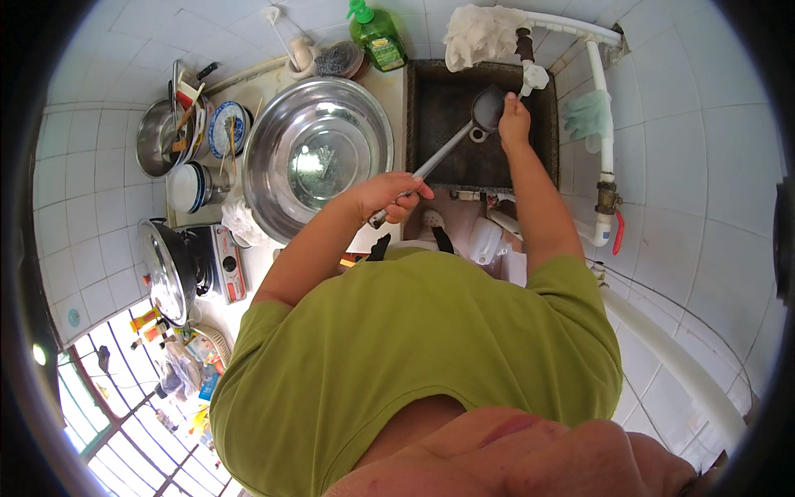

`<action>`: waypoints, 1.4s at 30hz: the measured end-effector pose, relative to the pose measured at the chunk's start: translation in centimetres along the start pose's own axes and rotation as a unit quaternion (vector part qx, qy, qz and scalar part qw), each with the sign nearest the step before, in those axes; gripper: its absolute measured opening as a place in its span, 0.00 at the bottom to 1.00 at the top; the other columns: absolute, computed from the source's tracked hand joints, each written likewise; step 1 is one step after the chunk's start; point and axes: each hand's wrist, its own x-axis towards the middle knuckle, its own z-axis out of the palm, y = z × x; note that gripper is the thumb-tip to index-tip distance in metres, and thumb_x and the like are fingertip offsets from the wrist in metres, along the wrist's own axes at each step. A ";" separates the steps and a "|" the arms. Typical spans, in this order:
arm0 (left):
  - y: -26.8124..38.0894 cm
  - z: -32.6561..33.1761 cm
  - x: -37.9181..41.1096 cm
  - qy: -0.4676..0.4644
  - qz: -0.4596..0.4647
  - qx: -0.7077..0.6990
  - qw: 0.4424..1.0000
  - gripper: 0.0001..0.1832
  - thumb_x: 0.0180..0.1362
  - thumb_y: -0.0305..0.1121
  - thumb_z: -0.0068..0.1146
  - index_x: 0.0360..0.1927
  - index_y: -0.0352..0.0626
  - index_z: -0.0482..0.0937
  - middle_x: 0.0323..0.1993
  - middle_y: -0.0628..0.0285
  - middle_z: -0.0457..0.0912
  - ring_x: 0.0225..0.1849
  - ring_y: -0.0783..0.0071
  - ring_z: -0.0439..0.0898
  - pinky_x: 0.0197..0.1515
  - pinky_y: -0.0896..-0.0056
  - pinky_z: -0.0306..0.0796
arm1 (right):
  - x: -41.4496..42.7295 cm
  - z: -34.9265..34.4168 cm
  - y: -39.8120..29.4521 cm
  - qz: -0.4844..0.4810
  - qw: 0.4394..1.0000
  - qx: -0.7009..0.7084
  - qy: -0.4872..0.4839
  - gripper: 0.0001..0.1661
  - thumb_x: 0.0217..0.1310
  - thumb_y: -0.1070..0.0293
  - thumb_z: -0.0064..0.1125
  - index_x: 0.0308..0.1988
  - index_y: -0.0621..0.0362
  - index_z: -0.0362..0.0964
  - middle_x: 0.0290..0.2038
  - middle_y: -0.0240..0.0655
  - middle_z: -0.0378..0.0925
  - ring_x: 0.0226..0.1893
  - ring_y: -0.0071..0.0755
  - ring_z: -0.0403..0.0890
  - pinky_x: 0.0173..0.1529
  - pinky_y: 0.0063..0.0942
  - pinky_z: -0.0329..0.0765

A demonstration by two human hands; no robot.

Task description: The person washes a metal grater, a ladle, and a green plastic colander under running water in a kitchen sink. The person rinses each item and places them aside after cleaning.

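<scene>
A long-handled metal ladle [444, 149] slants over the dark stone sink [435, 124], its bowl near the white tap [534, 79]. My left hand [397, 196] is closed around the lower end of its handle. At the far side of the bowl, my right hand [515, 121] reaches up beside the tap; its fingertips are at the bowl's rim or the tap's outlet, and which one they touch I cannot tell. The ladle's bowl hangs just above the drain [477, 135]. Left of the sink stands a large stainless steel basin [261, 168].
A green pump bottle [382, 46] stands behind the sink, beside a bowl with a scouring pad [338, 60]. Bowls and a blue-rimmed plate [218, 133] stand left of the basin. A gas stove [227, 264] and lidded wok [171, 273] are nearer. Rubber gloves [587, 118] hang on the right pipe.
</scene>
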 end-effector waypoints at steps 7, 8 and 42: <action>-2.0 1.6 3.0 0.050 -0.042 -0.084 0.994 0.21 0.67 0.50 0.33 0.39 0.42 0.68 0.15 0.73 0.55 0.11 0.84 0.52 0.14 0.78 0.49 | -1.8 2.8 0.3 0.244 0.784 0.570 0.015 0.30 0.63 0.41 0.43 0.55 0.51 0.65 0.57 0.34 0.67 0.55 0.42 0.70 0.60 0.46 0.65; -2.5 0.9 3.6 0.011 -0.041 -0.111 0.993 0.21 0.67 0.51 0.31 0.38 0.42 0.67 0.15 0.73 0.55 0.10 0.83 0.51 0.14 0.77 0.49 | -1.4 3.1 1.3 0.177 0.789 0.588 -0.024 0.30 0.63 0.42 0.43 0.56 0.50 0.65 0.57 0.35 0.67 0.55 0.42 0.70 0.60 0.46 0.65; -4.4 1.8 5.7 0.317 0.125 0.613 0.713 0.15 0.61 0.41 0.47 0.37 0.38 0.63 0.26 0.41 0.77 0.32 0.39 0.75 0.34 0.43 0.67 | 1.1 0.3 -0.9 -0.049 0.967 -0.244 -0.052 0.38 0.66 0.48 0.35 0.60 0.71 0.54 0.59 0.60 0.58 0.61 0.60 0.59 0.63 0.44 0.56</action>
